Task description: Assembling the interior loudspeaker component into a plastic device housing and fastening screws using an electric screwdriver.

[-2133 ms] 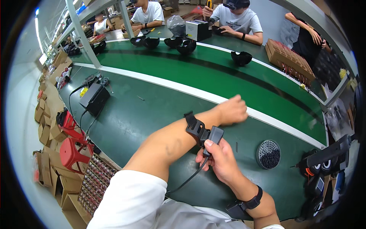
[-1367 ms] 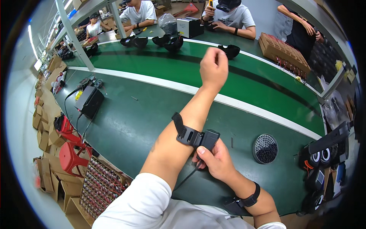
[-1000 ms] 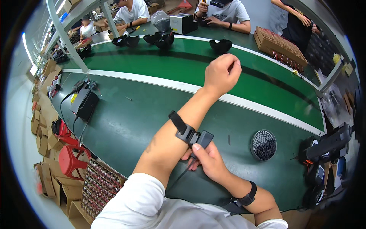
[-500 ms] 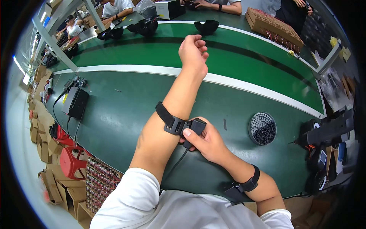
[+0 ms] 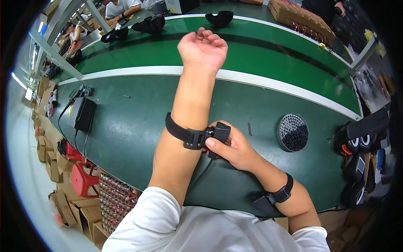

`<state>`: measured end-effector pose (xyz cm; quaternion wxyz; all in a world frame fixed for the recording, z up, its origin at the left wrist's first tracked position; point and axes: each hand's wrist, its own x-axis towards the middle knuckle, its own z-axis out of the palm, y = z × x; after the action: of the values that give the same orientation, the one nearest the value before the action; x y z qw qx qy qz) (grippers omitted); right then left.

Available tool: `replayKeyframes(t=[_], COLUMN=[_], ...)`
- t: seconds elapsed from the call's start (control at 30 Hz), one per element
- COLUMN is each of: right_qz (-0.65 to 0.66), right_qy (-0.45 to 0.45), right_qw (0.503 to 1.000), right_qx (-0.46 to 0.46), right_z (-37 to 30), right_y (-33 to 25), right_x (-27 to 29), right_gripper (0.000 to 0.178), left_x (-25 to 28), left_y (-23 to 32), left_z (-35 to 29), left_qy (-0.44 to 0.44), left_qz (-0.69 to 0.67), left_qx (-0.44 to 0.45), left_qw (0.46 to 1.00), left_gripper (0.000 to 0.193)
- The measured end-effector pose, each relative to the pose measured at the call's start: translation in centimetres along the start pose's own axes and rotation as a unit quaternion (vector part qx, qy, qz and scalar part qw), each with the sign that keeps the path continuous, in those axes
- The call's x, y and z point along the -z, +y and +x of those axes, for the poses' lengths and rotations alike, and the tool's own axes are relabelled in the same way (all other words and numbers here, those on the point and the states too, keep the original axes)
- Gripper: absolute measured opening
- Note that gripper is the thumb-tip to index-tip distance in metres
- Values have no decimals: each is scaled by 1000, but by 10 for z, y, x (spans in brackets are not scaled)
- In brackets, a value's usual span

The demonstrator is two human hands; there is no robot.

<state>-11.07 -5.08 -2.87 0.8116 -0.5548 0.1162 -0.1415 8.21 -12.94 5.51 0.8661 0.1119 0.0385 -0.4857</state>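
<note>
My left arm stretches forward over the green bench, and my left hand (image 5: 203, 50) is turned palm up above the belt, fingers loosely curled and nothing in it. A black strap (image 5: 184, 135) circles my left forearm and carries a small black boxy device (image 5: 221, 132) with a cable. Thumb and fingers of my right hand (image 5: 231, 148) are closed on that device at the forearm's inner side; some fingertips are hidden behind it. A similar strap with a black device (image 5: 264, 203) sits on my right forearm.
A round dish of small black parts (image 5: 293, 132) stands on the right of the bench. Black power adapter (image 5: 82, 114) with cables lies left. Black curved shells (image 5: 219, 19) line the belt's far edge, near a carton (image 5: 300, 19). An electric screwdriver-like tool (image 5: 369, 124) is far right.
My left forearm has rolled so the palm now faces up, with the fingers more open. My right hand has stayed on the strapped device, which turned slightly with the arm.
</note>
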Motion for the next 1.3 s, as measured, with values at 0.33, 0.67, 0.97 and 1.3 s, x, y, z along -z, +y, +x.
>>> replayKeyframes(t=[0.33,0.67,0.97,1.3], right_qz=[61,124,227,14], right_qy=[-75,100,326,466], right_qw=[995,987,863,760], right_qx=[-18,-5,314,453], right_z=[1,8,11,5], right_y=[-3,11,-118,-166], right_x=[-3,7,95,126], right_gripper=[31,54,39,31], left_x=[-4,25,37,63], left_y=[7,2,-64,-129], left_z=[-14,-25,-102,-190], left_qy=[-83,-73,-106,-240], left_qz=[-64,102,441,423], left_qx=[41,2,118,316], left_qw=[994,992,883,815], left_gripper=[24,14,29,31])
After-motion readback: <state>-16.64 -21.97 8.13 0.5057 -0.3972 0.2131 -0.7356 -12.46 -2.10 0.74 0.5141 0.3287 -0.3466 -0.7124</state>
